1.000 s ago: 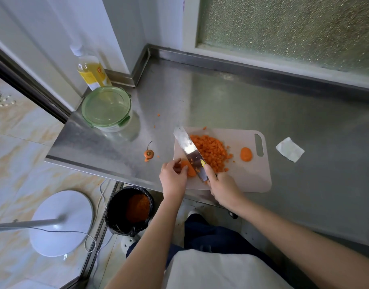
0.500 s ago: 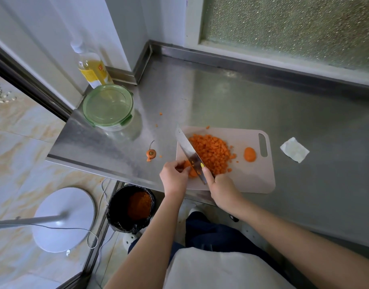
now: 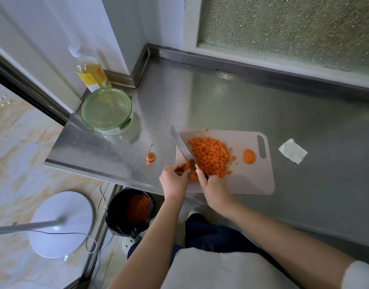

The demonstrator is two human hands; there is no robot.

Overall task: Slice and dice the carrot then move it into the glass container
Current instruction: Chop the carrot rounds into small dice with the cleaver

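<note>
A pile of diced carrot [image 3: 210,156] lies on the pale cutting board [image 3: 248,180]. My right hand [image 3: 212,187] grips the handle of a knife [image 3: 182,148], whose blade points away to the left, its edge down by the pile's left side. My left hand [image 3: 173,180] pinches a few uncut carrot pieces [image 3: 187,170] on the board's near left corner, right beside the blade. One round carrot slice [image 3: 249,156] sits alone near the board's handle hole. The glass container [image 3: 107,111], with its green lid on, stands at the counter's far left.
A carrot top with stem [image 3: 150,157] and small orange bits lie on the steel counter [image 3: 221,105] left of the board. An oil bottle [image 3: 89,74] stands behind the container. A folded white tissue [image 3: 293,151] lies right of the board. A black bin [image 3: 130,211] with carrot scraps sits below the counter edge.
The knife blade has tipped down closer to the board beside the pieces under my left hand. Both hands have stayed at the board's near left corner.
</note>
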